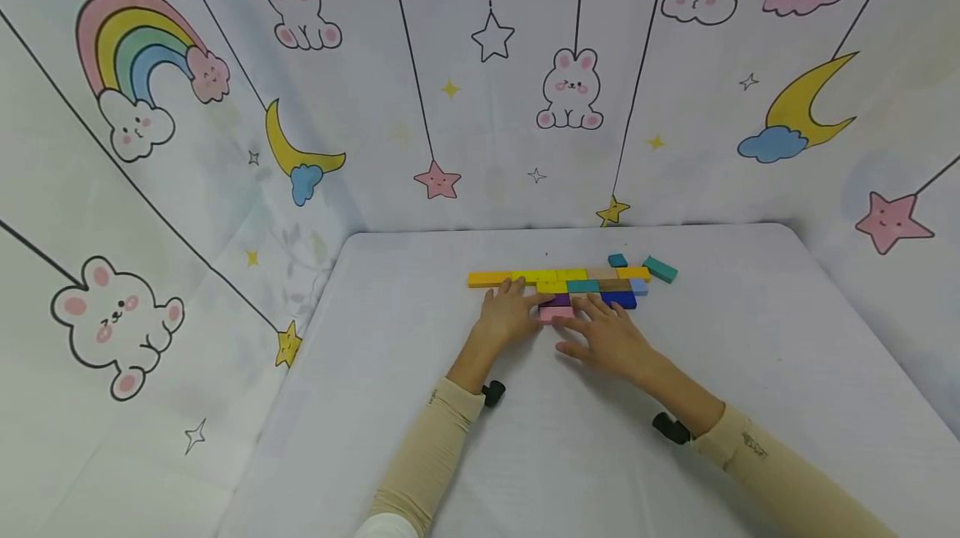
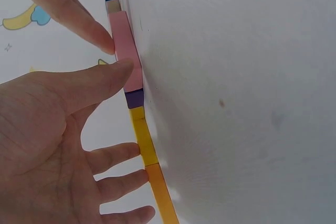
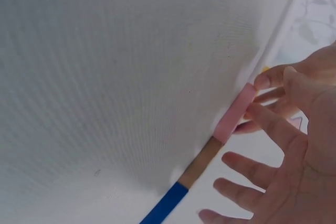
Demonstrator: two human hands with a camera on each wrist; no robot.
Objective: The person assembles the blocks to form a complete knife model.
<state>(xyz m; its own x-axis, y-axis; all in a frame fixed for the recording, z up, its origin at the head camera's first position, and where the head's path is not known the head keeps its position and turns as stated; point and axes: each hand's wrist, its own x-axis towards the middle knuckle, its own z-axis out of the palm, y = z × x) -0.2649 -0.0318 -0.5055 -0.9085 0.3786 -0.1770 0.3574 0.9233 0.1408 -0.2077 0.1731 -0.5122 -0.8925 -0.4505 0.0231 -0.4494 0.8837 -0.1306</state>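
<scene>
A pink block (image 1: 556,315) lies at the near side of a flat group of coloured blocks, just in front of a purple block (image 1: 559,301). My left hand (image 1: 504,317) reaches in from the left. Its thumb touches the pink block (image 2: 125,40), while its other fingers extend beside the yellow block (image 2: 145,140) and the orange block (image 2: 164,195). From the right comes my right hand (image 1: 611,339), fingers spread and extended. Its index fingertip is right at the pink block (image 3: 236,111), and the other fingers lie near the dark blue block (image 1: 621,301).
A long row with an orange block (image 1: 489,279) and yellow blocks (image 1: 531,276) forms the far side. Teal (image 1: 582,286) and brown (image 1: 615,284) blocks adjoin it. Two loose pieces, a teal block (image 1: 660,269) and a small blue block (image 1: 617,259), lie behind on the white table (image 1: 420,271).
</scene>
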